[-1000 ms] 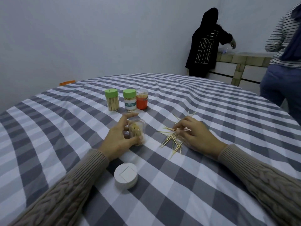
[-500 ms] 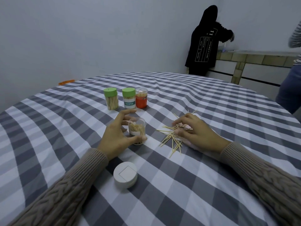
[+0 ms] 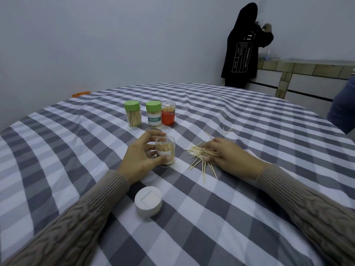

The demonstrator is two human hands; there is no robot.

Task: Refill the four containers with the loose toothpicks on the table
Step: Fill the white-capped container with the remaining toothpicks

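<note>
My left hand grips an open clear container that stands upright on the checked cloth, partly filled with toothpicks. To its right lies the loose toothpick pile. My right hand lies over the pile's far side, with fingers and thumb closed on a bunch of toothpicks. Behind them stand three more containers in a row: two with green lids and a clear-lidded one with an orange base. A white round lid lies near my left wrist.
A few stray toothpicks lie beyond my right hand. The round table's grey checked cloth is rumpled. A person in a black hooded top stands at a counter behind; another person's leg shows at the right edge.
My right hand's fingers have spread further left over the pile and drawn toothpicks together. My left hand keeps its hold on the clear container. The person at the right has moved mostly out of view.
</note>
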